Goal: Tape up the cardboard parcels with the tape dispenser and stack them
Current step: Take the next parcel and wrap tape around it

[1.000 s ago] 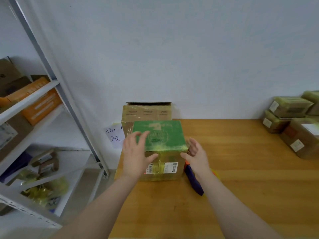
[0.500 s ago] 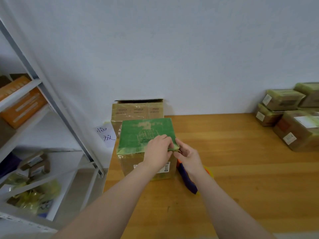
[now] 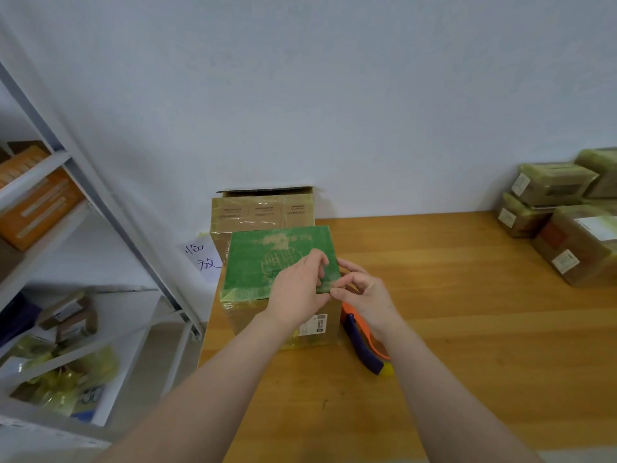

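A cardboard parcel with a green top [image 3: 263, 262] stands at the left end of the wooden table [image 3: 467, 312]. My left hand [image 3: 297, 289] lies on its near right corner with the fingers curled at the top's edge. My right hand [image 3: 364, 292] pinches the same corner from the right side. Behind the parcel stands a taller taped box [image 3: 263, 212] against the wall. The tape dispenser [image 3: 364, 342], orange and dark blue, lies on the table just right of the parcel, partly hidden under my right wrist.
Several taped parcels [image 3: 564, 215] are stacked at the table's far right. A metal shelf rack [image 3: 60, 262] with boxes and yellow bags stands to the left. A paper note [image 3: 200, 259] hangs on the wall beside the boxes.
Both hands moved from the parcel's sides to its near right corner, and the fingers now work at that corner. The view has tilted slightly.
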